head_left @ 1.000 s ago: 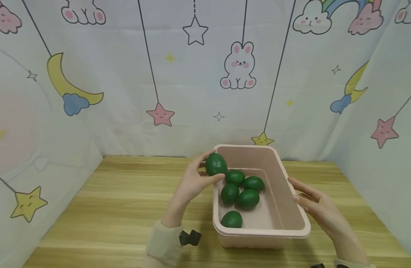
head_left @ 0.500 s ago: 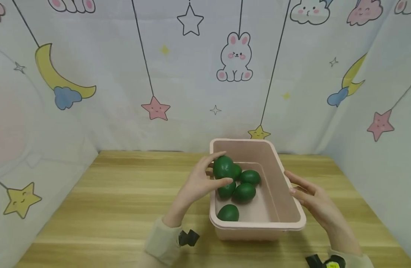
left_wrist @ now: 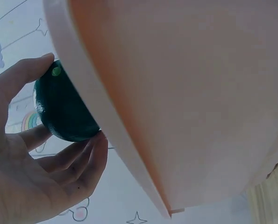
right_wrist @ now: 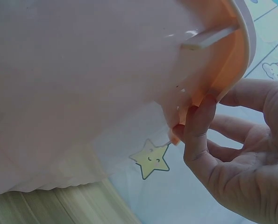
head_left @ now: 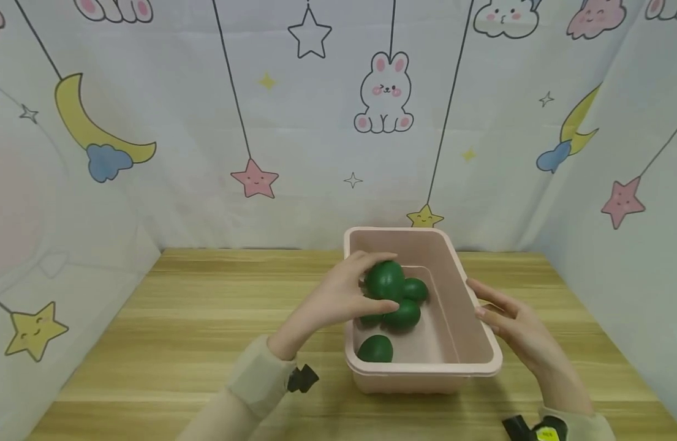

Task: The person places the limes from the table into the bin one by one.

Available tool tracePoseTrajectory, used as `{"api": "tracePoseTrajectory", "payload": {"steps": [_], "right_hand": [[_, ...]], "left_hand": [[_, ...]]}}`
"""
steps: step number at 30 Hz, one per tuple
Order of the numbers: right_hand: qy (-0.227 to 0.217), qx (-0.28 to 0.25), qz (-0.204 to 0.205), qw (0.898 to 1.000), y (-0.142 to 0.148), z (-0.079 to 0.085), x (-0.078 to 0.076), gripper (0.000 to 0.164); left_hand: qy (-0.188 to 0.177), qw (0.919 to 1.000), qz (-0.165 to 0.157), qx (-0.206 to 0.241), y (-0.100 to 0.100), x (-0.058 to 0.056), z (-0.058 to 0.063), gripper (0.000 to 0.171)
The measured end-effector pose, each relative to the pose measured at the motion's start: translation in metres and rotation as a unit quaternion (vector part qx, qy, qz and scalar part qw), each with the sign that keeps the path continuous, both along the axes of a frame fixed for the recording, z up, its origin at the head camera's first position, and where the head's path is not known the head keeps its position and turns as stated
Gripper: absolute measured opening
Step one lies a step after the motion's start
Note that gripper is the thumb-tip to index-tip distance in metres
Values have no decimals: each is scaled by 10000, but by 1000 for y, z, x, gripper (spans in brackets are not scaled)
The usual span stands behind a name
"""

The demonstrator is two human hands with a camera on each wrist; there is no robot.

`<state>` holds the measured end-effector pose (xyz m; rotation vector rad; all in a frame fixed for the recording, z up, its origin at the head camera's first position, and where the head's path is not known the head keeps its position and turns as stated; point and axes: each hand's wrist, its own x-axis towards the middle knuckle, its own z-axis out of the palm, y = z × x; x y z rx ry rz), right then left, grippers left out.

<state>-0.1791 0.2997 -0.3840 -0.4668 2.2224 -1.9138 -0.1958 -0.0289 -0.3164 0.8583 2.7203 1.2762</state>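
Observation:
My left hand [head_left: 340,297] holds a dark green avocado [head_left: 385,280] between thumb and fingers, inside the pink plastic bin [head_left: 426,369]. A small light-green stem spot shows on that avocado [left_wrist: 66,105] in the left wrist view, where the bin's rim hides part of it. Under and around the held one lie several loose avocados [head_left: 402,315], partly covered by the hand. One more avocado [head_left: 375,349] sits apart in the near left corner of the bin. At the bin's right side, my right hand [head_left: 520,334] grips the rim, fingers curled beneath its lip [right_wrist: 244,56].
The bin stands on a wood-grain table [head_left: 206,318]. A white cloth backdrop [head_left: 206,110] printed with stars, moons and a rabbit encloses the back and both sides. Black straps with small devices [head_left: 303,378] are worn at both wrists.
My left hand has carried the avocado rightward from the bin's left rim to over the loose avocados. My right hand stays on the rim. The head view has shifted slightly.

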Motion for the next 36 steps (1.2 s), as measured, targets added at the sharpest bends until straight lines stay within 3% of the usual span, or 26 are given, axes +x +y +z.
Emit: {"api": "tracePoseTrajectory", "payload": {"steps": [8,19,27,30,36], "right_hand": [[9,-115,17,9999,0,-1,-1,52],[-103,-54,-83,9999,-1,0,0,53],[-114,75,-116,9998,0,1,-1,53],[-110,76,-88,9999,1,1,0,53],[-123,100,-62,9999,1,1,0,53]], "left_hand": [[225,9948,-348,-928,12,0,16,71],[762,9699,-872,-2140,33,-2,32,69],[674,9516,-1095,-2792,53,-6,37,68],[699,9422,-1295,-3011,61,-8,38,67],[1071,9140,-1599,-3572,74,-10,38,68]]}}
